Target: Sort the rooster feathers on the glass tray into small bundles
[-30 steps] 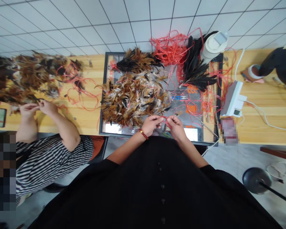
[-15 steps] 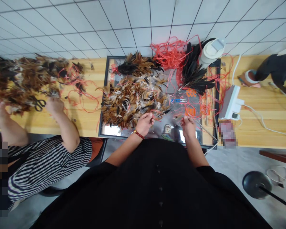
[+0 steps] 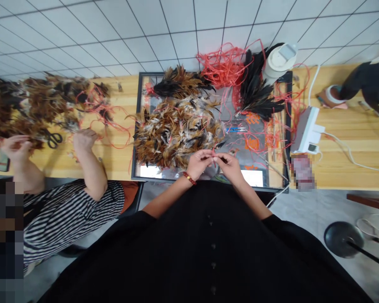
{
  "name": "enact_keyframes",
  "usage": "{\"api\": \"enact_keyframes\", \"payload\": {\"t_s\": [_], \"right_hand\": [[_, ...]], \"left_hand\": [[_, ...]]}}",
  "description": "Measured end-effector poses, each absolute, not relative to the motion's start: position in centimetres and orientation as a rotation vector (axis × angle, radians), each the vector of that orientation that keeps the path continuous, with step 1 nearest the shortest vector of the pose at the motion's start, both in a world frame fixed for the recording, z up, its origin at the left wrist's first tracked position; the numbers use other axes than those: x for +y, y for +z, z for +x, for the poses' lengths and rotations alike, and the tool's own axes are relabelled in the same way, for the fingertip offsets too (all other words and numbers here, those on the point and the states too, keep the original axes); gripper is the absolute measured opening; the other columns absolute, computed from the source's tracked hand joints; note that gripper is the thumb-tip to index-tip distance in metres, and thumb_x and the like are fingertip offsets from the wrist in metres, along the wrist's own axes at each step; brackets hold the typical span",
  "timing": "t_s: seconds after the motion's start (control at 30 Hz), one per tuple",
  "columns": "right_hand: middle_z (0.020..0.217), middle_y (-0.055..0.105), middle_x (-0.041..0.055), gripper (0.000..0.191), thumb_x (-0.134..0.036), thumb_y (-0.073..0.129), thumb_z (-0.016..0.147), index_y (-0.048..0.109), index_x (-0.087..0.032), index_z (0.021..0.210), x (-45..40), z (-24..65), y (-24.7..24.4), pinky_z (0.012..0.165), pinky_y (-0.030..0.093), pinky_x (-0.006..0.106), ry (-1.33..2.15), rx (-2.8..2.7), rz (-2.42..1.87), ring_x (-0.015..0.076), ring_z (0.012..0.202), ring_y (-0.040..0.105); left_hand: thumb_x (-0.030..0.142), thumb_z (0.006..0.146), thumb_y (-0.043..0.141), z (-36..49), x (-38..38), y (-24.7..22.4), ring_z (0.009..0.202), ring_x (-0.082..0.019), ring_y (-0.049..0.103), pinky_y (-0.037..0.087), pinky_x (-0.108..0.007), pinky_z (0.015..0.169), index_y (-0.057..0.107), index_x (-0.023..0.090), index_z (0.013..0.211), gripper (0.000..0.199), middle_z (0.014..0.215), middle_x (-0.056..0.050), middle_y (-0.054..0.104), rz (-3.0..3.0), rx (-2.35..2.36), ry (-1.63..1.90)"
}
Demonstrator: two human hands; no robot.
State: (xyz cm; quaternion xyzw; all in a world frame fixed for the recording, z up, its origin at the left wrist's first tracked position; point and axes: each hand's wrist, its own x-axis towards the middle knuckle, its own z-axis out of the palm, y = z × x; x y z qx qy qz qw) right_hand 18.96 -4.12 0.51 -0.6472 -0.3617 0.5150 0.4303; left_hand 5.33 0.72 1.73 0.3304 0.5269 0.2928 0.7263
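My left hand [image 3: 201, 163], with a red bead bracelet at its wrist, is pinched closed on a thin red string [image 3: 214, 152]. Fingertip to fingertip with it, my right hand [image 3: 230, 166] pinches the same string. Both hands are over the near edge of a black-framed tray [image 3: 135, 147]. Just left of and beyond them lies a wide heap of brown and white feathers [image 3: 177, 134]. Blue-handled snips [image 3: 235, 129] rest beyond my right hand. Farther back are a brown-black feather bundle [image 3: 180, 84], a tangle of red string [image 3: 224, 67] and black feathers [image 3: 259, 99].
A white lidded container [image 3: 279, 63] stands at the tray's back right corner. Right of the tray are a white power strip [image 3: 306, 130] with cables and a blurred-out item. At left, another person's hands are near black scissors [image 3: 53, 139] and more feathers [image 3: 44, 97].
My hands were apart and have come together at the fingertips, the right one moving left. The other person's hands have shifted to the right.
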Motion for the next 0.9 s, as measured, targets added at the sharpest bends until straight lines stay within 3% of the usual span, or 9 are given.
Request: {"api": "enact_keyframes", "payload": {"t_s": [0.17, 0.33, 0.53, 0.67, 0.77, 0.9], "right_hand": [[0.074, 0.067, 0.002, 0.023, -0.044, 0.061, 0.081, 0.067, -0.022, 0.08, -4.3, 19.4, 0.4, 0.072, 0.045, 0.033, 1.276, -0.951, -1.657, 0.0174, 0.069, 0.058], [0.067, 0.058, 0.0001, 0.02, -0.042, 0.057, 0.084, 0.059, -0.023, 0.076, -4.4, 19.4, 1.1, 0.066, 0.04, 0.031, 1.165, -1.106, -1.723, 0.016, 0.063, 0.05], [0.061, 0.048, -0.0015, 0.032, -0.057, 0.061, 0.082, 0.053, -0.026, 0.075, -4.3, 18.2, 1.2, 0.06, 0.04, 0.032, 1.372, -0.89, -1.584, 0.0165, 0.06, 0.045], [0.072, 0.057, -0.0006, 0.041, -0.059, 0.073, 0.069, 0.05, -0.026, 0.077, -4.6, 21.1, 0.3, 0.057, 0.044, 0.03, 1.527, -0.383, -1.295, 0.0138, 0.059, 0.047], [0.082, 0.064, 0.0001, 0.041, -0.051, 0.078, 0.064, 0.049, -0.026, 0.078, -5.5, 26.7, -1.1, 0.057, 0.045, 0.028, 1.325, -0.226, -1.316, 0.0117, 0.059, 0.047], [0.076, 0.06, 0.0002, 0.032, -0.044, 0.072, 0.068, 0.048, -0.024, 0.076, -6.4, 32.9, -3.6, 0.064, 0.048, 0.03, 0.944, -0.225, -1.654, 0.013, 0.063, 0.054]], "left_hand": [[0.03, 0.057, 0.089, 5.1, 0.4, 1.8, 0.06, -0.009, 0.061, 0.052, -0.024, 0.059, 0.067, 0.013, 0.094, 0.046, 0.072, 0.0, 0.07, 0.747, 1.114, 0.655], [0.036, 0.063, 0.087, 5.2, 0.2, 1.8, 0.053, -0.009, 0.057, 0.048, -0.024, 0.054, 0.067, 0.011, 0.08, 0.036, 0.062, 0.0, 0.065, 0.728, 1.121, 0.612], [0.038, 0.065, 0.086, 5.4, 0.5, 2.0, 0.049, -0.007, 0.052, 0.045, -0.022, 0.052, 0.062, 0.013, 0.071, 0.035, 0.056, 0.003, 0.057, 0.67, 1.033, 0.542], [0.038, 0.061, 0.089, 4.6, 0.8, 2.2, 0.061, -0.008, 0.059, 0.048, -0.022, 0.057, 0.06, 0.014, 0.079, 0.042, 0.078, -0.001, 0.067, 0.464, 0.929, 0.57], [0.031, 0.065, 0.087, 4.0, 1.1, 1.7, 0.064, -0.007, 0.061, 0.047, -0.021, 0.058, 0.054, 0.015, 0.078, 0.04, 0.089, -0.004, 0.071, 0.414, 1.021, 0.613], [0.023, 0.077, 0.078, 5.2, 1.6, 0.5, 0.057, -0.008, 0.059, 0.046, -0.021, 0.057, 0.05, 0.016, 0.076, 0.03, 0.068, -0.001, 0.065, 0.456, 1.188, 0.589]]}}
